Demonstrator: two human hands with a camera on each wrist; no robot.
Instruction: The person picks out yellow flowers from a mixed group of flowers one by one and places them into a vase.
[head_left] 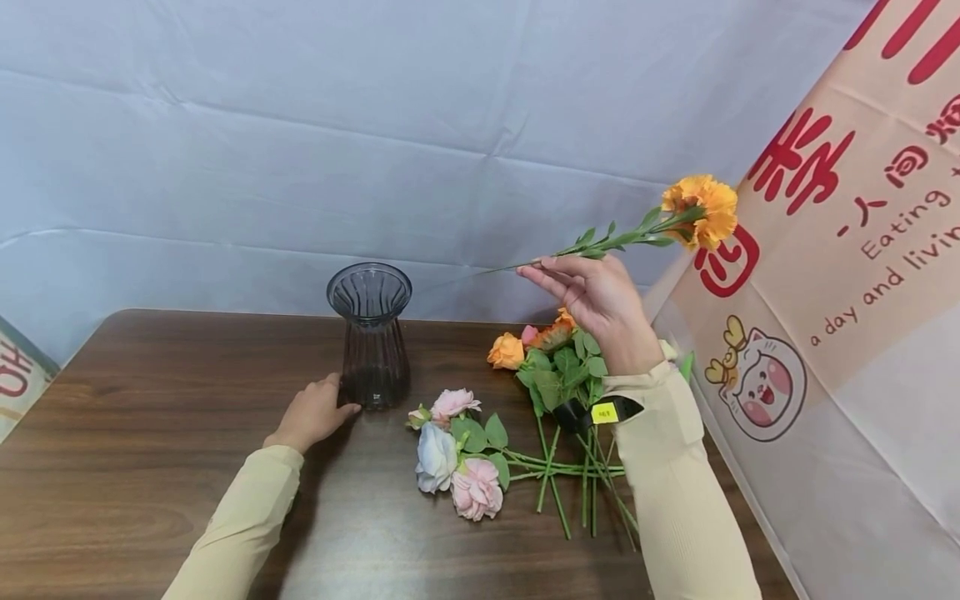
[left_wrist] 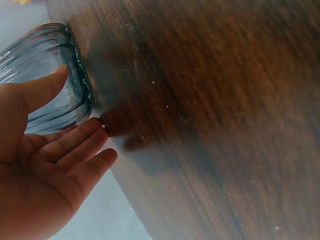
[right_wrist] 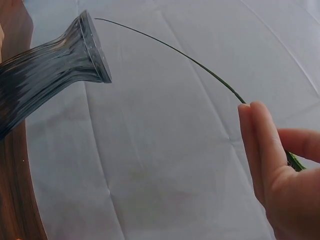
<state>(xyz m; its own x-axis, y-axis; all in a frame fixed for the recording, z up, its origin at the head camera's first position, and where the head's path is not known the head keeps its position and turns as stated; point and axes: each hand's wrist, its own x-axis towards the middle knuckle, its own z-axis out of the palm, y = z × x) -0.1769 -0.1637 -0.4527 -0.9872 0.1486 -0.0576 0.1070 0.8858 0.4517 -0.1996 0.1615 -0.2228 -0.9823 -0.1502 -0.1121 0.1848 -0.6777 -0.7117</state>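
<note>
In the head view, my right hand point(head_left: 592, 300) pinches the green stem of an orange carnation point(head_left: 705, 212) above the table, its bloom to the right. The thin bare stem end point(right_wrist: 170, 46) points toward the rim of a dark, clear glass vase point(head_left: 375, 350) and stays outside it. Upright on the table, the vase has ribbed sides and a flared mouth. Low at its left side lies my left hand point(head_left: 315, 412), thumb in front. The left wrist view shows the thumb and fairly straight fingers point(left_wrist: 75, 145) against the vase's base.
Pink and pale blue artificial roses point(head_left: 457, 458) lie right of the vase. Behind them are orange flowers point(head_left: 508, 352) with green leaves, their stems crossing on the wooden table point(head_left: 150, 433). A pale cloth point(head_left: 262, 150) hangs behind; a printed cloth point(head_left: 847, 333) hangs at right.
</note>
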